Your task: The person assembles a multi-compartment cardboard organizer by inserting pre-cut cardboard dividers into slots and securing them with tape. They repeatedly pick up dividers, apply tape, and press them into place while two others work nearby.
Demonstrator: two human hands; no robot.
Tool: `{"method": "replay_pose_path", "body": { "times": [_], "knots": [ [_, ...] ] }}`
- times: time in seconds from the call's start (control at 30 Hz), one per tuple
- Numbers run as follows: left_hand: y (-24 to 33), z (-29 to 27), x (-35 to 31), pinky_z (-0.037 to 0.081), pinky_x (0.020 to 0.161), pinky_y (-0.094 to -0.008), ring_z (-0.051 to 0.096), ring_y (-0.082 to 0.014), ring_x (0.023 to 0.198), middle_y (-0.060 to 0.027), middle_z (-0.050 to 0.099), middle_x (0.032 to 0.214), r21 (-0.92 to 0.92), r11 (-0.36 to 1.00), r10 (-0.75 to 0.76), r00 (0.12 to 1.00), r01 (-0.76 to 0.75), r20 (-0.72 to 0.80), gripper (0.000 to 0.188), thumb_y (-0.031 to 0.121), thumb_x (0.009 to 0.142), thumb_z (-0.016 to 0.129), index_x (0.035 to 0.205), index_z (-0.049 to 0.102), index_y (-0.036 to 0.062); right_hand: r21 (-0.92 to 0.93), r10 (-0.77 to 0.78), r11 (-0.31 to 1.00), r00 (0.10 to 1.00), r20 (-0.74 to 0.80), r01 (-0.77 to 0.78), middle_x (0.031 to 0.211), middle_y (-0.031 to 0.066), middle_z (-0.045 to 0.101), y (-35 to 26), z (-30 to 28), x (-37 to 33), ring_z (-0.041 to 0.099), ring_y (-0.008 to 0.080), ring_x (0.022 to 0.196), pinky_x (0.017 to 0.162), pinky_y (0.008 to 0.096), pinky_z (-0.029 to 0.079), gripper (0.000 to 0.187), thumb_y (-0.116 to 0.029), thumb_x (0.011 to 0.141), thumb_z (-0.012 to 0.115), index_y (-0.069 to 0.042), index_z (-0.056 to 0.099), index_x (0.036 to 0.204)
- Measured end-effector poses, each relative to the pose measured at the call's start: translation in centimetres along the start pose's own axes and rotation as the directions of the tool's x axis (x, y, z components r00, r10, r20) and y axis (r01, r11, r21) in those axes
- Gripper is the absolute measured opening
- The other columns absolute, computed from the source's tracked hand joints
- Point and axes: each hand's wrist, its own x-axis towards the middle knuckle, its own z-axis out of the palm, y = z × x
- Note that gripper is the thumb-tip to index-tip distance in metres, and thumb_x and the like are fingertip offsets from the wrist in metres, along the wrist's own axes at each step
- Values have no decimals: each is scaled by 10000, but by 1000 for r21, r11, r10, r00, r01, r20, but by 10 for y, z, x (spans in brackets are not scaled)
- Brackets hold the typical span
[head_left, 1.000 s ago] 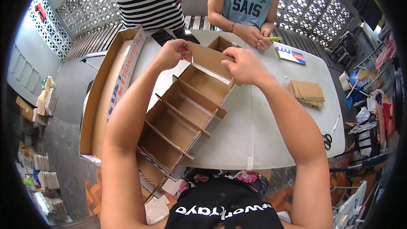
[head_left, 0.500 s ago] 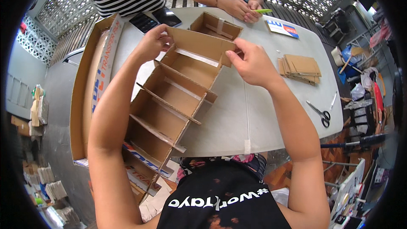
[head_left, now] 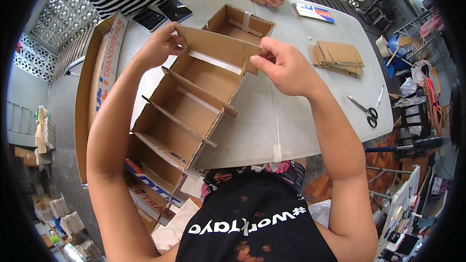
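The divided cardboard box (head_left: 208, 75) lay slanted across the left part of the table (head_left: 301, 126), its near end reaching past the near edge. At its far end, both grips were closed on one cardboard panel (head_left: 218, 44): the left hand (head_left: 159, 44) at its left end, the right hand (head_left: 287, 68) pinching its right end between thumb and fingers. Several dividers (head_left: 204, 94) already crossed the box, so the partitioning looked well advanced; that far panel seemed the piece being settled. A stack of flat cardboard pieces (head_left: 337, 56) lay unused to the right (perhaps spares). Whether the panel sat fully down could not be judged. The left fingertips were partly hidden, the left forearm covered some of the box's near left side, and whatever supported that overhanging end was out of sight.
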Motion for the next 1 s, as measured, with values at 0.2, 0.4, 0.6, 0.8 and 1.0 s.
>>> {"method": "replay_pose_path", "body": {
  "times": [0.2, 0.4, 0.6, 0.8, 1.0],
  "knots": [
    [25, 8, -13, 521, 925, -400, 644, -284, 1071, -138, 634, 1215, 635, 724, 445, 886, -271, -129, 441, 14, 883, 665, 1290, 508, 81, -55, 29, 998, 999, -15, -30, 688, 78, 546, -1, 0, -4, 480, 147, 643, 600, 326, 418, 241, -190, 966, 605, 6, 499, 873],
    [75, 93, -44, 189, 1226, -552, 392, -297, 1403, -86, 409, 1522, 862, 122, 623, 714, -492, 320, 1177, 214, 532, 936, 1538, 326, 184, -50, -16, 999, 999, -34, 14, 751, 248, 634, -3, 5, -6, 612, 432, 717, 666, 488, 469, 212, -168, 949, 567, 20, 479, 905],
    [78, 102, -18, 228, 1205, -554, 463, -256, 1325, -55, 522, 1365, 844, 132, 586, 727, -521, 357, 1072, 253, 652, 892, 1547, 303, 202, -92, -27, 995, 999, -20, 25, 799, 262, 641, -6, 3, -6, 597, 479, 777, 699, 517, 467, 204, -174, 957, 542, 21, 483, 953],
    [85, 91, -15, 386, 1081, -460, 600, -298, 1125, -77, 647, 1115, 719, 313, 571, 728, -620, 379, 688, 199, 711, 845, 1313, 523, 112, -116, -20, 993, 1000, 18, 21, 816, 269, 634, -10, 5, -5, 599, 478, 818, 716, 524, 457, 196, -171, 960, 533, 16, 474, 965],
    [93, 94, -8, 416, 1008, -440, 611, -306, 1123, -92, 665, 1125, 735, 401, 401, 826, -547, 396, 604, 177, 720, 839, 1249, 562, 84, -110, -8, 994, 1000, 3, 8, 823, 265, 640, -4, 7, -3, 604, 473, 810, 722, 522, 461, 201, -175, 961, 537, 15, 471, 956]
  ]
}}
